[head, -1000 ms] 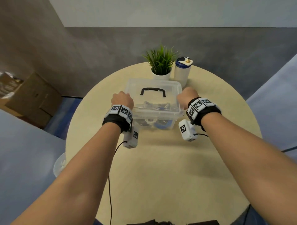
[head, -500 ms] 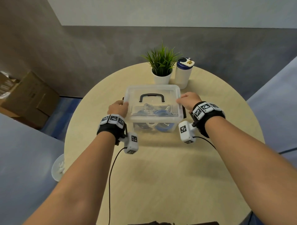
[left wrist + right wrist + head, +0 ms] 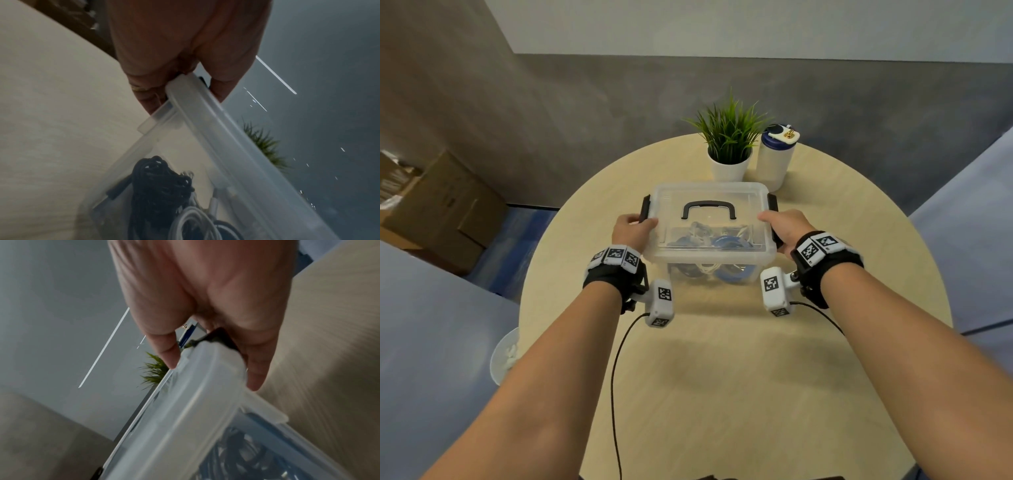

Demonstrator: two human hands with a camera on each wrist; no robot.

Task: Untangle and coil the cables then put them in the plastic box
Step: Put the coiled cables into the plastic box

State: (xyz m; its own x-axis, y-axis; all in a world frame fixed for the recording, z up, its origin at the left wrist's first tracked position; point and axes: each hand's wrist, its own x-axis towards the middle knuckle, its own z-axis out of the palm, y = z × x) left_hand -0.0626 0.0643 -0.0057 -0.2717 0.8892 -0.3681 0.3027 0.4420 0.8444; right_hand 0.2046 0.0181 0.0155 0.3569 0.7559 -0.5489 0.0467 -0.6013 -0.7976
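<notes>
Both hands, left hand (image 3: 632, 229) at 9 o'clock and right hand (image 3: 784, 229) at 3, grip the box (image 3: 710, 236). It looks light, hard and slippery; hold its side clips.

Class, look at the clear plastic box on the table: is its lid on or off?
On. The lid with its black handle covers the box, and both hands grip its ends; whether the side clips are latched cannot be told.

Left hand (image 3: 632, 230), right hand (image 3: 784, 229): curled grips.

Cables (image 3: 710, 241) lie in the box (image 3: 709, 260), apparently before plant (image 3: 729, 137) and bottle (image 3: 774, 161).
</notes>
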